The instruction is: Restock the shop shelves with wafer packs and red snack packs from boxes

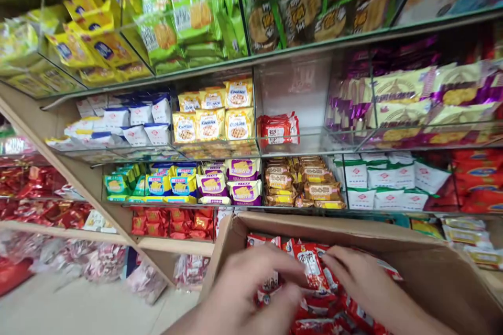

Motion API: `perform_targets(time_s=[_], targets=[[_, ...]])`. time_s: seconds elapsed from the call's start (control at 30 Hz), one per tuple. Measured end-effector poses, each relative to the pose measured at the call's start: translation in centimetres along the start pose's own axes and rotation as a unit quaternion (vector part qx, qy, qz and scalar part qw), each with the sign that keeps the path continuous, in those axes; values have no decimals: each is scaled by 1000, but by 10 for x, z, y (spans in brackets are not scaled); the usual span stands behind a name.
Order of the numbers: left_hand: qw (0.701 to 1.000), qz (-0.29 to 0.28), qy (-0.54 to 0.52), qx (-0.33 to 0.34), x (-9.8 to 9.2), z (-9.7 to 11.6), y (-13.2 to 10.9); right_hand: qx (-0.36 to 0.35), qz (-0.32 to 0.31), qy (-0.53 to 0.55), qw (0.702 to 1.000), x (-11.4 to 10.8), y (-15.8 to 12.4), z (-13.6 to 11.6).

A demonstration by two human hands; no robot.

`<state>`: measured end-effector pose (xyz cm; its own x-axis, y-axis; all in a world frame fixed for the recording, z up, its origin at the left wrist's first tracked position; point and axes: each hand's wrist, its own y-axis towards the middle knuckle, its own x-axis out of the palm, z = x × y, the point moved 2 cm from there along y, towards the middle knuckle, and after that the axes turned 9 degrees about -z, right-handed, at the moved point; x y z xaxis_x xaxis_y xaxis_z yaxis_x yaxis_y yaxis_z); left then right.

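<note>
Both hands are inside an open cardboard box (338, 227) of shiny red snack packets (318, 327) with white lettering. My left hand (251, 290), blurred by motion, hovers over the packets at the box's left side. Its thumb and fingers are apart, with a gap between them. My right hand (363, 277) reaches in from the right, its fingertips closed on the right edge of a red packet (310, 264) that lies between the two hands. The tips of that hand's lower fingers are hidden.
Behind the box rise shelves with glass fronts (212, 68), filled with wrapped snacks. A middle bay holds a short row of red packets (280, 128) beside cookie packs (212, 124). Wooden divider (90, 188) slants at left; bagged goods (106, 264) lie along the floor.
</note>
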<state>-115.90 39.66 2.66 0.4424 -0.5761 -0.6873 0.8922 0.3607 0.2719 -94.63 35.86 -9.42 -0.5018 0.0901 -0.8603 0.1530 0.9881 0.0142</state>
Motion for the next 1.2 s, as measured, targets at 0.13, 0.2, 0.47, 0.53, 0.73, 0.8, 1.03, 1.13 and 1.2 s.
perform_targets(time_s=[0.13, 0.2, 0.47, 0.53, 0.73, 0.8, 1.03, 1.13, 1.2], targets=[[974, -218, 21, 66, 33, -23, 39, 50, -140, -97, 984, 32, 23, 0], [981, -187, 43, 37, 44, -39, 47, -1, -123, -59, 991, 47, 26, -4], [997, 1, 72, -41, 41, -63, 31, -139, -53, 190, 970, 16, 5, -28], [995, 38, 49, -75, 39, -63, 33, -136, -30, 250, 958, -6, 3, -38], [965, 205, -91, -135, 36, -64, 52, -2, 145, 401, 904, -26, 18, -48], [956, 227, -118, -146, 33, -63, 59, 25, 172, 391, 904, -27, 24, -50], [969, 235, -25, -74, 10, -60, 78, -46, 264, 396, 878, -46, 29, -66], [962, 262, -62, -51, -3, -70, 79, -106, 195, 366, 904, -74, 27, -74], [948, 290, -124, -49, -12, -81, 78, -130, 218, 286, 924, -110, 30, -77]])
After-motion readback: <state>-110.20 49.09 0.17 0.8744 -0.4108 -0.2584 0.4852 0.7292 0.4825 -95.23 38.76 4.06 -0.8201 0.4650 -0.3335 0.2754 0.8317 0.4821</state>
